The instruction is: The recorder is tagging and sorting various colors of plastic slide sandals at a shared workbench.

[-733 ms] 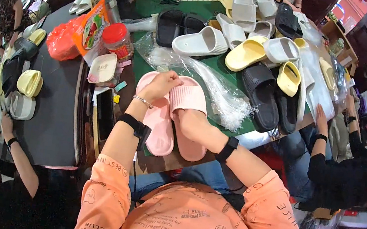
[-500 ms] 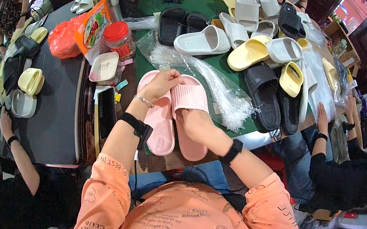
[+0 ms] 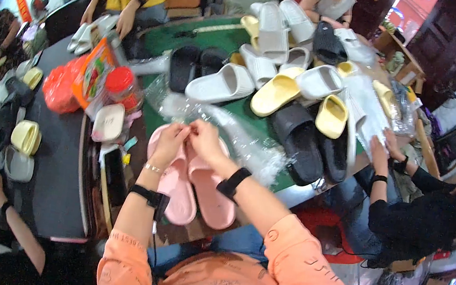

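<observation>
A pair of pink slide slippers lies side by side before me, the left slipper [image 3: 177, 202] and the right slipper [image 3: 216, 204] with heels toward my body. Above their straps, my left hand [image 3: 170, 141] and my right hand [image 3: 206, 144] meet fingertip to fingertip. Both are closed in a pinch; whatever small thing they hold is too blurred to make out. My wrists partly cover the straps. Just beyond lies a clear plastic bag [image 3: 209, 112] with a bundle of thin white strands [image 3: 255, 155] spilling to the right.
White slides [image 3: 221, 85], yellow slides [image 3: 275, 95] and black slides [image 3: 298, 143] pile up on the green table top [image 3: 197, 28]. At left stand a red-lidded jar [image 3: 123, 86], a white box [image 3: 109, 123] and a phone [image 3: 114, 176]. Co-workers' hands [image 3: 381, 152] are at the right edge.
My right hand has come out from under the right slipper's strap and moved up to my left hand. The whole view has shifted, so the table sits lower and further left.
</observation>
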`<state>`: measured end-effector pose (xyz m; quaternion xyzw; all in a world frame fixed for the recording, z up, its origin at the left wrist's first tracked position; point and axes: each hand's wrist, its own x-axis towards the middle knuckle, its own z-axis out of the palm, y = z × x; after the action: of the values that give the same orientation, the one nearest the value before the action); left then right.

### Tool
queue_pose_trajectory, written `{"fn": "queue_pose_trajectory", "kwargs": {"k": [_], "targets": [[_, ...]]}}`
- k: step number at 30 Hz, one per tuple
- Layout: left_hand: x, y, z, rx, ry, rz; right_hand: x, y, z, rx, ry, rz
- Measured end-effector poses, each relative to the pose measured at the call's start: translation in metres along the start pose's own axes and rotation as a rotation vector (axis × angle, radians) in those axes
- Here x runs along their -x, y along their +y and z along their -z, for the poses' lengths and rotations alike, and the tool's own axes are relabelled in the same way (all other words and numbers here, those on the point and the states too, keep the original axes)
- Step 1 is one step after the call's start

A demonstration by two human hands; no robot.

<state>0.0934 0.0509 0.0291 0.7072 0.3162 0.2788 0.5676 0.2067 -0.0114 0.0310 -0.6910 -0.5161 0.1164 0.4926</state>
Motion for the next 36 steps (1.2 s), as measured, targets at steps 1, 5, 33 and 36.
{"fn": "queue_pose_trajectory", "kwargs": {"k": [1, 5, 33, 36], "targets": [[0.006, 0.001, 0.004, 0.086, 0.011, 0.026, 0.004, -0.008, -0.002, -0.094, -0.004, -0.093], [0.005, 0.011, 0.001, 0.206, 0.072, 0.064, 0.008, -0.008, -0.004, -0.269, 0.074, -0.151], [0.007, 0.037, 0.011, -0.254, 0.058, 0.062, 0.013, -0.015, -0.01, -0.516, 0.136, -0.049], [0.003, 0.03, 0.01, -0.095, 0.059, 0.075, 0.012, -0.015, -0.005, -0.464, 0.137, -0.031]]}}
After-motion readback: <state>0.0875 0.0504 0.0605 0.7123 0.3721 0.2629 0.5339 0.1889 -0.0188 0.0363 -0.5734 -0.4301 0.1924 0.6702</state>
